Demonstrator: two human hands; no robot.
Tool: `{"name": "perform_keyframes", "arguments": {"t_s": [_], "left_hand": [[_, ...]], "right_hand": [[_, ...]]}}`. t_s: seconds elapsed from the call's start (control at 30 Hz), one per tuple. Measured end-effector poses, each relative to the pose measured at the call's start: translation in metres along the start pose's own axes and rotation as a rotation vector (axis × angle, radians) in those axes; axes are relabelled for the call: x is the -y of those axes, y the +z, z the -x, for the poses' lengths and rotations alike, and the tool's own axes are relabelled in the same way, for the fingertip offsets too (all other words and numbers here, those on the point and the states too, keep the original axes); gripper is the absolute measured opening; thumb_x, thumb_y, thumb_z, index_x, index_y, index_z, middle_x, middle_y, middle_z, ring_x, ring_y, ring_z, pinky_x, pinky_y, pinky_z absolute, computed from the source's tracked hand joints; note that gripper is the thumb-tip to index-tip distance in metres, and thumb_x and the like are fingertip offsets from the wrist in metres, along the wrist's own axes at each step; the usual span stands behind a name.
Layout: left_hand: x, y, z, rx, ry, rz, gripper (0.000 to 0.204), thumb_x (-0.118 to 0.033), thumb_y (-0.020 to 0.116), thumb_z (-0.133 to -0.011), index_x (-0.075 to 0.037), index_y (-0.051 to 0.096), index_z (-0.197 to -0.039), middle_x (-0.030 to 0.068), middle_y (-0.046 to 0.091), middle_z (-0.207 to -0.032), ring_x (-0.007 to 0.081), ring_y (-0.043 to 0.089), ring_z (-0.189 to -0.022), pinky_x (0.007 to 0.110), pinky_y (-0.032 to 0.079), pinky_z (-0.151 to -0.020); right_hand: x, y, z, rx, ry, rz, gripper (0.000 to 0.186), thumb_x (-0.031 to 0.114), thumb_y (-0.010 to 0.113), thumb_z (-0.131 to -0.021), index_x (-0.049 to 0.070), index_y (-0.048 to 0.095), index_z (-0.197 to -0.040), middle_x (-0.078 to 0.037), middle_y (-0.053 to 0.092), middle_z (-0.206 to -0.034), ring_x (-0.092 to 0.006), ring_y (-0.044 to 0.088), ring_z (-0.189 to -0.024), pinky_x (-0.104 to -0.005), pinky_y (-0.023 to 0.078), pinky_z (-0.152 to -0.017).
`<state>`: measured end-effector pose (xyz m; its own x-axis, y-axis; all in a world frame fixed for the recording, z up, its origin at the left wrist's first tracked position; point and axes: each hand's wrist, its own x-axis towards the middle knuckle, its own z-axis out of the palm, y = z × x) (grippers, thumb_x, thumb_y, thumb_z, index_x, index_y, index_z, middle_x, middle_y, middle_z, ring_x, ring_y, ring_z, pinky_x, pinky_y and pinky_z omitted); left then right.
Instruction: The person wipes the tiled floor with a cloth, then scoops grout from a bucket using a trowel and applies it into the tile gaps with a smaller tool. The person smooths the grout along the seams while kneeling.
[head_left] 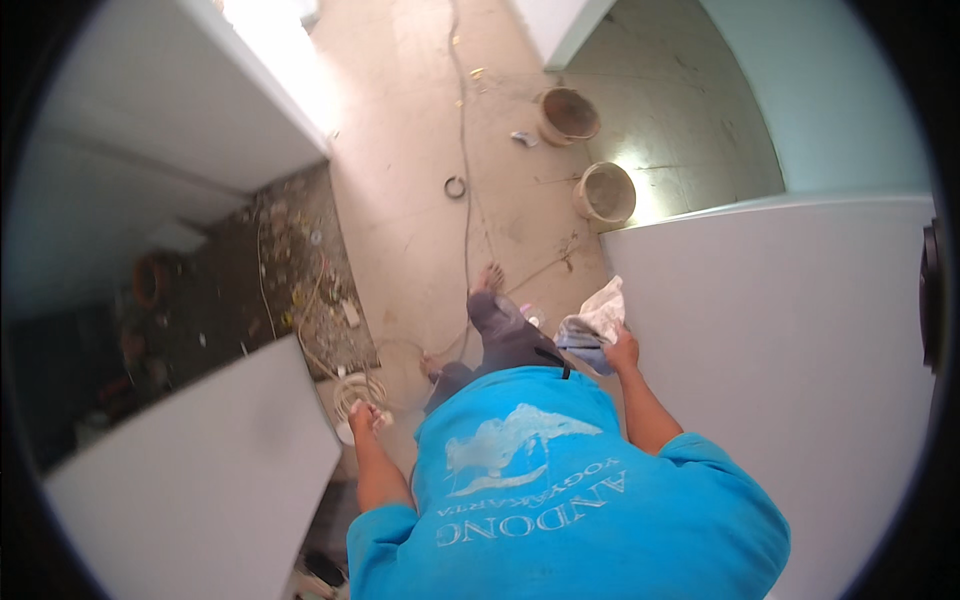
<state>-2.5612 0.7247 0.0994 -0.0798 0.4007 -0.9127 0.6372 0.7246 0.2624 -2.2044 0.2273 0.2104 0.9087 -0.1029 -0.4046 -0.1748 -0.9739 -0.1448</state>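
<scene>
At the right, my right hand (pixel 621 349) is closed around a bunched cloth (pixel 598 318), part whitish and part blue-grey, which hangs beside the white wall. Lower left, my left hand (pixel 367 415) is closed, with something small and pale showing at the fingers; its kind cannot be made out. Just beyond that hand lies a coil of pale hose or cable (pixel 352 388) on the floor. Both arms are lowered at the sides of my blue shirt.
Two dusty buckets (pixel 569 116) stand on the tiled floor ahead at the right. A dark cable (pixel 465 130) runs lengthwise along the floor, with a small black ring (pixel 455 187) beside it. Rubble (pixel 305 250) covers a dark patch at the left. White wall tops (pixel 790 330) flank me.
</scene>
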Motion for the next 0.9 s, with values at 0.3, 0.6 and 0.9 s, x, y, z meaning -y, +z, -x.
{"name": "perform_keyframes", "arguments": {"t_s": [0.3, 0.6, 0.9], "left_hand": [[-0.283, 0.135, 0.068, 0.08, 0.305, -0.345, 0.051, -0.018, 0.055, -0.087, -0.011, 0.044, -0.136, 0.002, 0.059, -0.081, 0.0155, 0.059, -0.066, 0.036, 0.049, -0.058], [-0.412, 0.268, 0.087, 0.176, 0.393, -0.603, 0.049, -0.012, 0.053, -0.086, -0.006, 0.046, -0.133, 0.0045, 0.056, -0.076, 0.0142, 0.053, -0.056, 0.028, 0.044, -0.047], [-0.506, 0.439, 0.04, 0.221, 0.266, -0.842, 0.035, -0.016, 0.057, -0.084, -0.01, 0.057, -0.118, 0.0068, 0.061, -0.088, 0.0236, 0.06, -0.081, 0.047, 0.05, -0.074]], "right_hand": [[-0.01, -0.033, -0.061, -0.026, 0.236, -0.358, 0.047, 0.011, 0.066, -0.072, 0.009, 0.06, -0.118, -0.021, 0.065, -0.106, -0.0367, 0.061, -0.102, -0.0436, 0.048, -0.088], [0.005, -0.044, -0.077, -0.164, 0.514, -0.567, 0.038, 0.012, 0.067, -0.072, 0.011, 0.063, -0.11, -0.019, 0.066, -0.103, -0.0358, 0.062, -0.099, -0.0416, 0.049, -0.084], [0.024, -0.107, -0.172, -0.421, 0.862, -0.587, 0.043, 0.017, 0.075, -0.07, 0.009, 0.062, -0.11, -0.017, 0.066, -0.106, -0.0346, 0.062, -0.101, -0.04, 0.048, -0.086]]}}
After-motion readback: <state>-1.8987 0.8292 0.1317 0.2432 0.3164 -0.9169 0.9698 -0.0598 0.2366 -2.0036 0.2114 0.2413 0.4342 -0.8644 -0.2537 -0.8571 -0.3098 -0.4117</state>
